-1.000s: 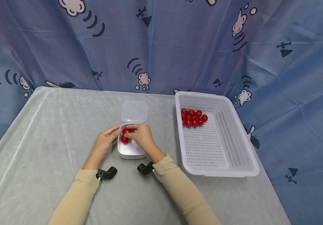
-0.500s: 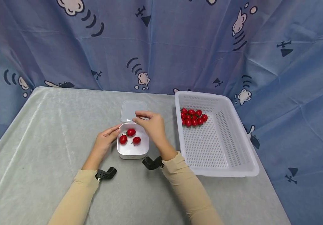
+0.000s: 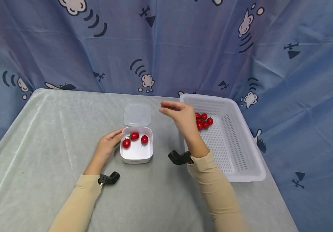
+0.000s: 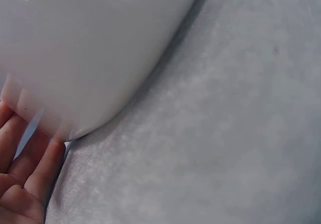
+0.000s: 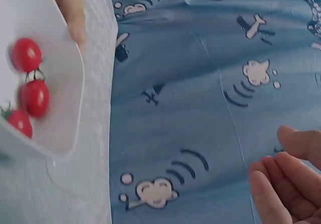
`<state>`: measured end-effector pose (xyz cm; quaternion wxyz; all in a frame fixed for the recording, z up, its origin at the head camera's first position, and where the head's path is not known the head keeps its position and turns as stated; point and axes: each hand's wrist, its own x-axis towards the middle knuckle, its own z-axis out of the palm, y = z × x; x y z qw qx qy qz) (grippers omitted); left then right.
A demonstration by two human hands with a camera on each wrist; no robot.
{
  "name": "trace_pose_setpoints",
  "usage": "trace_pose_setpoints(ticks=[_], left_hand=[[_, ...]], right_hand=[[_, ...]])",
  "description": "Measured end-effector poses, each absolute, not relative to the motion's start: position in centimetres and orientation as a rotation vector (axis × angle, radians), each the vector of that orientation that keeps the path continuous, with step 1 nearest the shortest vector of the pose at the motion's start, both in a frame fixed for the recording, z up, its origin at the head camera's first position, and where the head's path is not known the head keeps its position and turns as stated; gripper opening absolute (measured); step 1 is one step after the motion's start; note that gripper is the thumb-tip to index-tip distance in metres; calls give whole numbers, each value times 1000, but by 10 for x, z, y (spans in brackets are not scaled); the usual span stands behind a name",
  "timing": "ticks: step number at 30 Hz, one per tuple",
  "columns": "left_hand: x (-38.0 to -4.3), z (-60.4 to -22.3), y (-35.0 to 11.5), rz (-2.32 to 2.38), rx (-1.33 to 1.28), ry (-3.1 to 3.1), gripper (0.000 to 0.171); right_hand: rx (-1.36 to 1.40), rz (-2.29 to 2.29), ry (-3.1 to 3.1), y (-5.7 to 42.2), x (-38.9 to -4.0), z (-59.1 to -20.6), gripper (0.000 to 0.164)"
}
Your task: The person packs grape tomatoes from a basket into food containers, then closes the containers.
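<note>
A small white box stands on the cloth with three red cherry tomatoes inside. My left hand rests against its left wall near the far corner. Nearly straight fingers touch the box's outside in the left wrist view. My right hand is in the air over the left rim of a white plastic basket, with nothing in its fingers and the thumb apart from them. Several more cherry tomatoes lie in the basket's far left part, some hidden behind the right hand.
A clear lid lies flat just behind the box. Grey cloth covers the table. A blue patterned curtain hangs along the back and right side. Each wrist wears a black camera mount.
My right hand has left the box and moved right and away, to the basket's rim. The third tomato in the box, let go, has rolled slightly. The left hand stays put.
</note>
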<state>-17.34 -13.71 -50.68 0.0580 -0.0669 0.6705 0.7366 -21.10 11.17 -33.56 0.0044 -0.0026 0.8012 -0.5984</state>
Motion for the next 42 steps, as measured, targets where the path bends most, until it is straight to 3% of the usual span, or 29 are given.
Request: trace_pose_setpoints(ticks=[17, 27, 42], left_hand=[[-171, -506, -136, 2173, -233, 2052, 49], [-172, -508, -135, 2202, -216, 2050, 47], [-172, -505, -137, 2206, -227, 2051, 48]], right_hand=[[162, -1843, 2537, 190, -236, -343, 42], [174, -1784, 2613, 235, -251, -377, 40], [432, -1881, 2571, 288, -263, -406, 45]])
